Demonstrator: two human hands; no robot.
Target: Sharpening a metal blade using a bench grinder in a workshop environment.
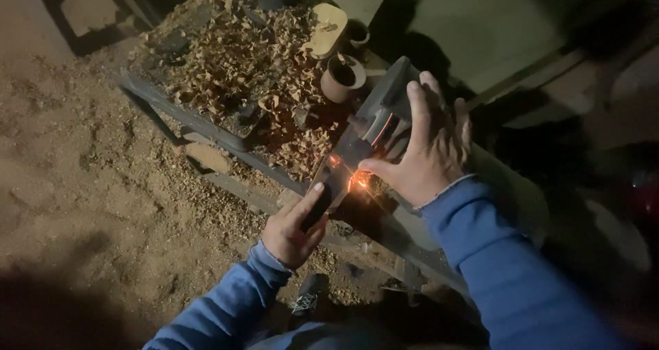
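Note:
My left hand [294, 230] grips the lower end of a long dark metal blade [341, 169], thumb laid along it. The blade slants up to the right against a grey grinding machine [384, 110], and orange sparks [358, 180] fly where they meet. My right hand [422, 147] presses its fingers down on the upper part of the blade, next to the machine's housing. Both sleeves are blue.
A heap of curled wood shavings [240, 55] covers the workbench [199, 127] behind the machine, with hollow turned wooden pieces [342, 75] at its right. Sawdust covers the ground [89, 178] at the left. The right side is dark.

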